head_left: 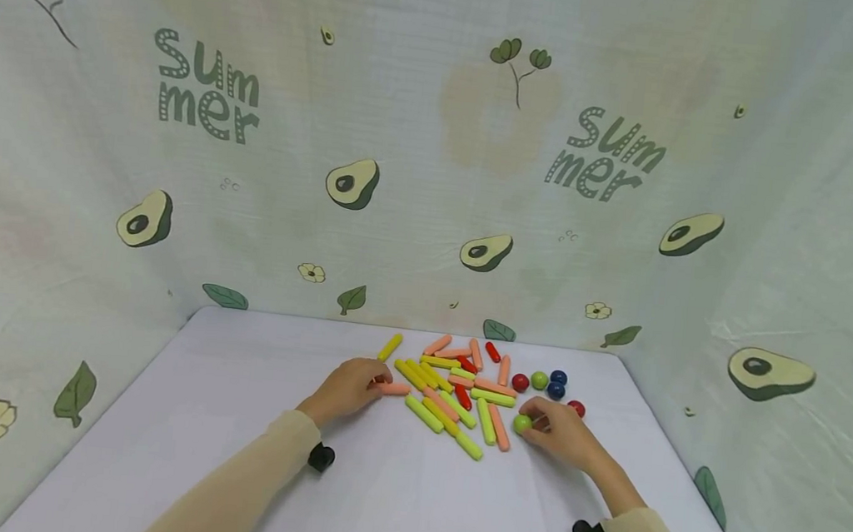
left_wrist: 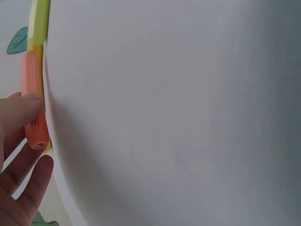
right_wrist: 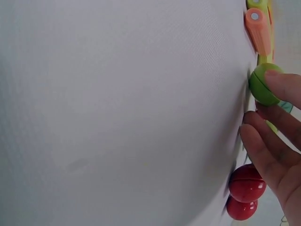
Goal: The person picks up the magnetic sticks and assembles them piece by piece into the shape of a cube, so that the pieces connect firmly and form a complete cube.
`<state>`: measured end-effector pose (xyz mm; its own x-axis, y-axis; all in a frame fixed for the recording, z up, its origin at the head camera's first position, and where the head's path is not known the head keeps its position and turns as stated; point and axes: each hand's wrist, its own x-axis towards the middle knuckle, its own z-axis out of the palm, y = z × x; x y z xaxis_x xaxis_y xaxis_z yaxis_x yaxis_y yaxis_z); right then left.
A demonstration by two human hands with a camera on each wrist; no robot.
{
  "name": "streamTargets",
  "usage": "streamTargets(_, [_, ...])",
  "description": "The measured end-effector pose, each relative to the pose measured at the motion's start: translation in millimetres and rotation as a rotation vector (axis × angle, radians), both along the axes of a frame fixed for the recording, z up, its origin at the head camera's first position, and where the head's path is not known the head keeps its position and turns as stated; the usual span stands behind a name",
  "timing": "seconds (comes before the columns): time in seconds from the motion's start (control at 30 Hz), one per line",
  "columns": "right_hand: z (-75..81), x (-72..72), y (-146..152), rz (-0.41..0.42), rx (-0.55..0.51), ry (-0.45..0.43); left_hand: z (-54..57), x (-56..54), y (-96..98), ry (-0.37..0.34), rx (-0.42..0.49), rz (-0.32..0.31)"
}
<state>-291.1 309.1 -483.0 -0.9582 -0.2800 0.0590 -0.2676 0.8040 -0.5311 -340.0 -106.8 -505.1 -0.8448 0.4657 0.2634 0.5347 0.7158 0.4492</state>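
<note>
My left hand [head_left: 351, 387] pinches a ridged orange stick [left_wrist: 33, 75] between thumb and fingers, at the left edge of a loose spread of sticks. In the left wrist view the stick's near end faces the camera, with a small dark spot in it. On the other side, my right hand [head_left: 562, 431] holds a shiny green ball [right_wrist: 263, 84] by thumb and fingertips. A seam runs round that ball. Just beyond it lies an orange stick [head_left: 499, 428]; its end in the right wrist view carries a pale round dot. Two red balls [right_wrist: 247, 183] sit below the right fingers.
Several yellow, lime, orange and red sticks [head_left: 482, 396] lie scattered mid-table. Behind my right hand are a red ball [head_left: 520, 382], a green ball [head_left: 539, 380] and two dark blue balls [head_left: 555, 390]. A printed cloth [head_left: 423, 115] hangs round the white table [head_left: 407, 507].
</note>
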Motion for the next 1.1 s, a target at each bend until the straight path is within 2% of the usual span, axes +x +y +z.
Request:
streamTargets(0.2, [3.4,3.5,-4,-0.019,0.002,0.033,3.1,4.6,-16.7,0.046,-0.026,0.036])
streamTargets(0.33, [9.3,8.1,-15,-0.024,-0.007,0.065,7.4,10.1,-22.7,0.034,-0.039,0.050])
streamTargets(0.53, [18.9,17.0,-42,-0.001,-0.037,0.086,13.4,19.2,-23.7,0.032,-0.057,0.039])
streamTargets(0.77, [26.1,30.0,-76,0.053,-0.120,0.070,20.4,33.3,-21.8,0.069,-0.090,0.005])
streamTargets(0.93, [21.9,34.9,-98,0.094,-0.128,0.059,22.7,41.7,-20.1,0.067,-0.086,-0.006])
streamTargets(1.1, [11.5,33.7,-117,0.179,-0.142,0.026,22.1,48.4,-18.3,0.079,-0.093,-0.018])
